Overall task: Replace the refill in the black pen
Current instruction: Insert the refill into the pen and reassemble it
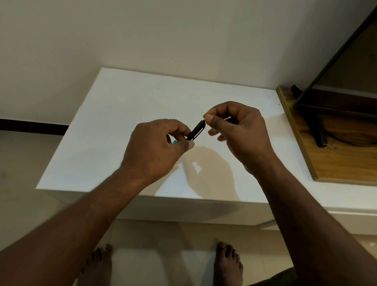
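Nearest to me, at the bottom of the view, two bare feet stand on the pale floor, the left foot [96, 267] and the right foot [228, 265] well apart. Both forearms reach forward from the near corners and meet over the white table [114, 116].

The black pen [196, 131] is held in the air above the middle of the tabletop, slanting from near-left up to far-right, and touches nothing but fingers. My left hand [154, 149] is curled round its near-left end, thumb pressed against the barrel from below. A small green bit [174, 142] peeks out beside that thumb; I cannot tell what it belongs to. My right hand [240, 130] pinches the far-right tip of the pen between thumb and forefinger, the other fingers bent loosely behind. The hands' shadow falls on the tabletop just beneath.

Further right, a wooden board [345, 161] lies against the table's edge, with a black stand [318, 129] resting on it. Beyond everything rises a plain pale wall [130, 30], with a dark band [21, 125] along its foot at the left.
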